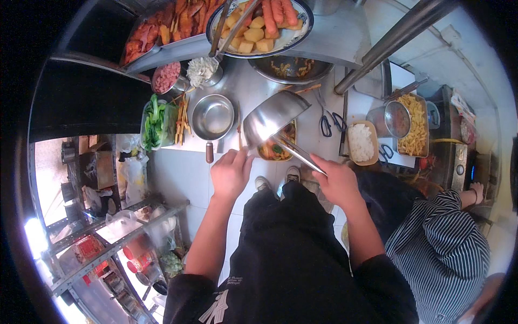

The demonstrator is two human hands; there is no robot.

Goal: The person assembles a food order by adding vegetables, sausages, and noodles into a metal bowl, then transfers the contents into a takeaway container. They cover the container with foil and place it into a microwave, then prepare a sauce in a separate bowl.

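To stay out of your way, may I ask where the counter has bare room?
Bare counter lies between the standing saucepan and wide bowl, with a smaller patch between the food container and nearest scissors; leafy greens and wooden sticks crowd the left, food tubs the right.

Left of the silver pan [272, 117] are a silver saucepan [213, 114] with a brown handle [209, 153] and bright green leafy vegetables [155, 127]. Beyond the pan, a white plate with a blue-patterned rim [298, 39] bears pale yellow chunks [254, 35] and orange-pink sausages [277, 11]. Right of the pan are dark-handled scissors [327, 115] and a dark-and-white striped garment [445, 232].
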